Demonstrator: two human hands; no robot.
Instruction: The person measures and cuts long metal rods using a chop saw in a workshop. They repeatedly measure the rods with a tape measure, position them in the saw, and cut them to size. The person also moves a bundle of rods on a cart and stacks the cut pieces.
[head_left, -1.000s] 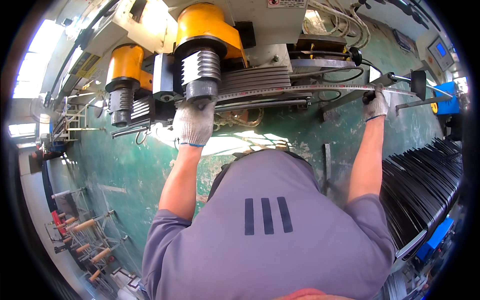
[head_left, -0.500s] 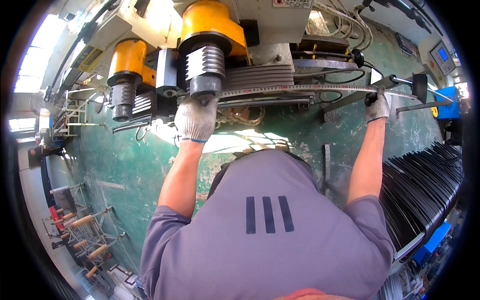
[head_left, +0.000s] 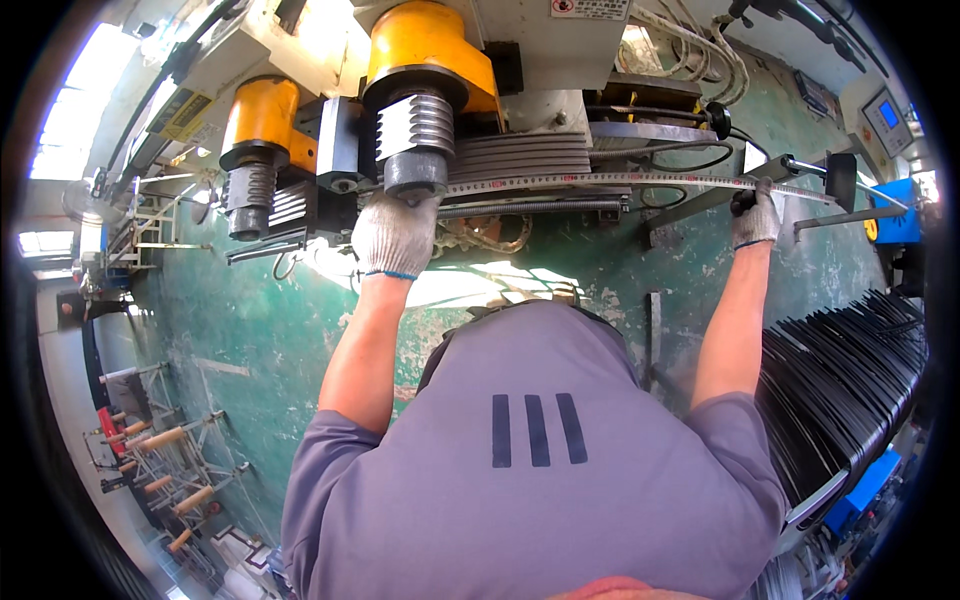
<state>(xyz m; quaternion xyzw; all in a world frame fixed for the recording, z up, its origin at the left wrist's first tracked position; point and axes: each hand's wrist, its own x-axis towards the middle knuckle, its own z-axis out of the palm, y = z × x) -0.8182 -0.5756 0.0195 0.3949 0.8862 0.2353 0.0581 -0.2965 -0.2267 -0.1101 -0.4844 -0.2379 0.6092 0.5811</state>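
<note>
A long pale measuring tape [head_left: 600, 180] with printed marks stretches along the front of a machine. My right hand [head_left: 757, 215], in a whitish knit glove with dark fingertips, is closed around the tape near its right part. My left hand [head_left: 397, 235], in a similar glove with a blue cuff edge, is curled just under the dark round end of a ribbed metal cylinder [head_left: 415, 135]. That cylinder hides its fingertips, and the tape's left part runs behind it, so what this hand grips cannot be made out.
Above the ribbed cylinder sits a yellow machine head [head_left: 425, 45]; a second yellow head [head_left: 260, 115] stands left. A metal arm with a black plate [head_left: 840, 180] lies past my right hand. Many thin black strips [head_left: 840, 380] are bundled at the right. Rods with tan rollers [head_left: 165, 440] stand lower left.
The machine appears shifted very slightly right in the view. Both hands keep their places at the tape and under the cylinder.
</note>
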